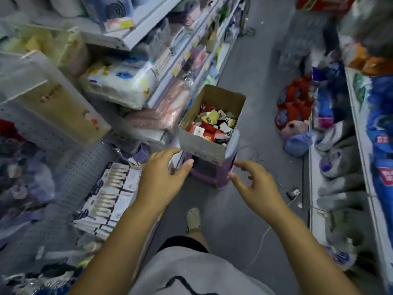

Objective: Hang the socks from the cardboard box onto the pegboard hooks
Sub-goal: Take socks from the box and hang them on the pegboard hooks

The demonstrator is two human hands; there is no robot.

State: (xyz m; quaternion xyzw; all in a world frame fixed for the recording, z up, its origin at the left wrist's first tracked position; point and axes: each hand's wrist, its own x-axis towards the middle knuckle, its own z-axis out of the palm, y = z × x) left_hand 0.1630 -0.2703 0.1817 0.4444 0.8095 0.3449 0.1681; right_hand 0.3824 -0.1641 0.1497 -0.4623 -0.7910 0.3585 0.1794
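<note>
The cardboard box [204,145] stands on a small purple stool [209,174] in the middle of the aisle floor [234,209], open at the top and packed with socks [212,126] on their cards. None has been lifted out at this moment.

Both hands reach toward its near end and hold nothing. The left hand [163,177] has its fingers [168,153] stretched out, released, the tips right at the box's lower left corner; I cannot tell whether they touch the cardboard. The right hand [255,184] hangs by the stool's right edge, its fingers [244,165] loosely bent around nothing.

The pegboard [70,179] runs along the person's left, with carded packs [112,194] already hanging low on it.

What worries me is the perch. The box looks longer than the stool's seat, so a nudge or a one-sided pull at that near corner could tip it and spill socks across the floor. A pale cable [265,231] also trails just right of the person's shoe [193,218], and a sideways step toward the pegboard could snag it.
</note>
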